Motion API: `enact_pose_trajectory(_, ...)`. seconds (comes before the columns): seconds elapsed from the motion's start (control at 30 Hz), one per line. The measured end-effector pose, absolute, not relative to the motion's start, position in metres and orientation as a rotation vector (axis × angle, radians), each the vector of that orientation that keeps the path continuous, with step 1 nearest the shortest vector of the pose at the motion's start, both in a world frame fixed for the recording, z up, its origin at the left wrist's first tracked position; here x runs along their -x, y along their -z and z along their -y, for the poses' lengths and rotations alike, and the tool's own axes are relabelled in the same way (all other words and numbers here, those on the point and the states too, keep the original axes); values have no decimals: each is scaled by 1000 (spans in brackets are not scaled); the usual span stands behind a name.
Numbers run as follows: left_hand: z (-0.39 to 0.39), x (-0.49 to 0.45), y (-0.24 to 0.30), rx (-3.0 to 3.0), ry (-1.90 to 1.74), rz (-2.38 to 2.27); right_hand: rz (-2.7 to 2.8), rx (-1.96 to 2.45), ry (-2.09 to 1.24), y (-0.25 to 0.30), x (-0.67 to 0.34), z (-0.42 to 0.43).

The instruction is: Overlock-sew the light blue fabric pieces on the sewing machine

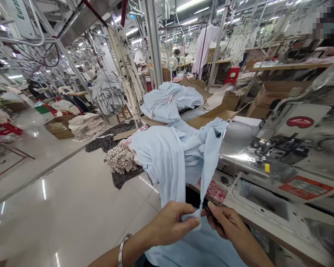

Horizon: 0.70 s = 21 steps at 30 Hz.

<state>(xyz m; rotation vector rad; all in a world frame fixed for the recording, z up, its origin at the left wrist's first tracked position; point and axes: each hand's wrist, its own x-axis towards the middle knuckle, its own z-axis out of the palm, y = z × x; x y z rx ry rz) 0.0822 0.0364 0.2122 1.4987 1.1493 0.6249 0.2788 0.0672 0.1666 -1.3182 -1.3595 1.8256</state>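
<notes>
My left hand [176, 221] pinches the edge of a light blue cloth piece [169, 163] between thumb and fingers. Close beside it, my right hand [225, 222] is closed around small dark thread snips [209, 212], mostly hidden by the fingers. The snips are at a narrow, twisted strip of the blue cloth that runs up from between my hands to the pile on the machine table. More blue fabric [197, 246] hangs over my lap below both hands.
To the right stands a sewing machine [295, 148] with a shiny metal plate. Behind the cloth lies a tied blue bundle [169, 100] near cardboard [214, 115]. Spotted fabric [121, 157] lies to the left by the tiled floor [80, 200]. A metal post [153, 40] rises behind.
</notes>
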Motion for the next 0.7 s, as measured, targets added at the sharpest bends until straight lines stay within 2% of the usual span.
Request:
enact_pose_trajectory(0.27,-39,-80,-217,-1484,-633,-1095,1474,1348,-1836,-163,-282,-71)
enact_pose_trajectory(0.43,-39,-82,-213,-1616,-595,-1086,1556,1201,-1763,-168,-278,-72)
enact_pose_trajectory(0.57,-40,-86,-211,-1738,-668,-1095,1318,1216,-1630,-171,-273,-58)
enact_pose_trajectory(0.7,-41,-100,-213,-1541,-882,-1023,1141,1293,-1544,-165,-274,-26)
